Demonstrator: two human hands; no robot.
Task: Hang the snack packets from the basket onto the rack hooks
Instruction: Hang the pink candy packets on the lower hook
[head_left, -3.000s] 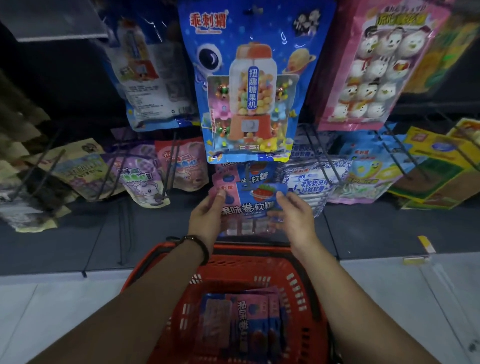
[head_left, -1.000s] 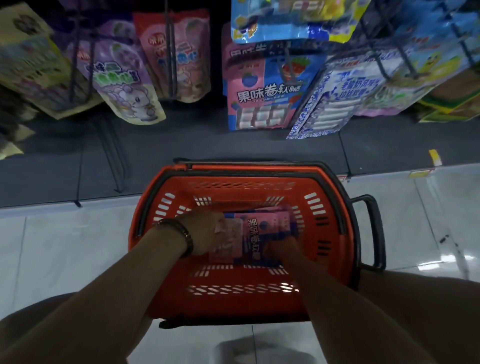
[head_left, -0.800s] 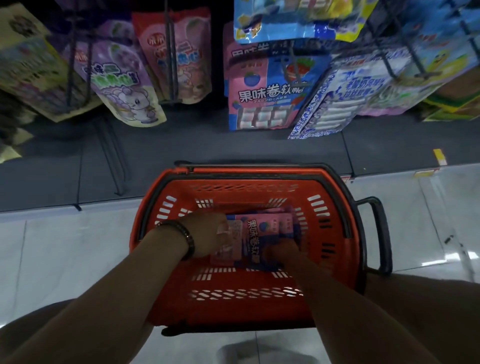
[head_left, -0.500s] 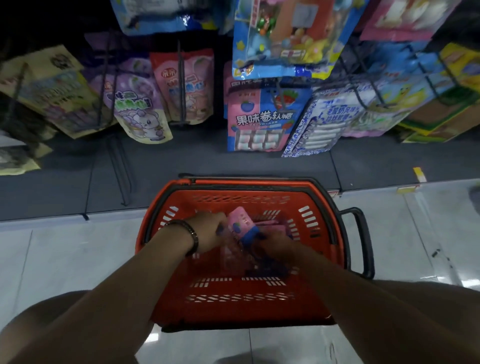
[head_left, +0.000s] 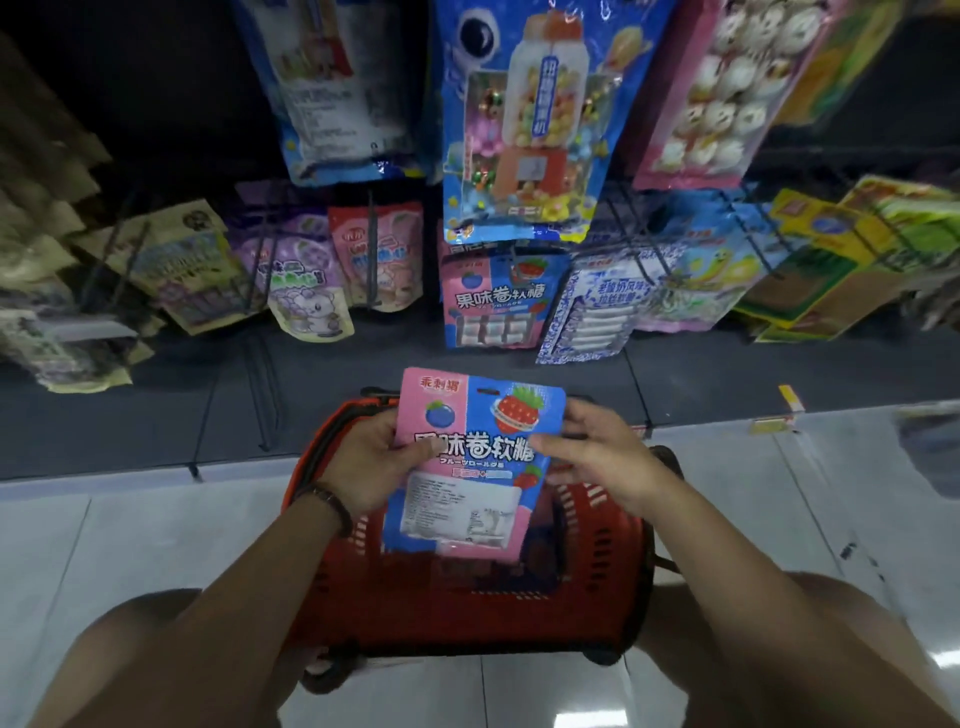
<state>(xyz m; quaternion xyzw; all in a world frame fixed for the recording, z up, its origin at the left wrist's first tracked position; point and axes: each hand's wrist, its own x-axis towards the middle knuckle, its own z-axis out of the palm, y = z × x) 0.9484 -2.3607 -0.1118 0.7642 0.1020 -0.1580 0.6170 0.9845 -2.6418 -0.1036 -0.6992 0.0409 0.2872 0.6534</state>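
**Light, floppy packet held up over the basket, ready for a hook**

The pink-and-blue flat plastic snack packet (head_left: 475, 457) sits in the middle of the frame, upright and facing the camera, raised above the red slotted plastic basket (head_left: 597, 545) on the pale floor. The left hand (head_left: 374, 460) grips its left edge, thumb across the printed front. The right hand (head_left: 597, 452) is at the right edge with its thumb on the front. Blur there leaves it unclear whether this hand pinches the film or only steadies it.

The packet looks light and thin. The glossy film is probably slippery and will likely sag if held by one corner. The sealed side edges are the stiffest places to hold, so a grip on both, high up, should keep the top flat. The dark slot (head_left: 491, 391) in the header must stay uncovered for threading.

A matching hung packet (head_left: 493, 306) sits just above centre, among the black wire rack hooks (head_left: 371, 244), and probably marks the right hook.
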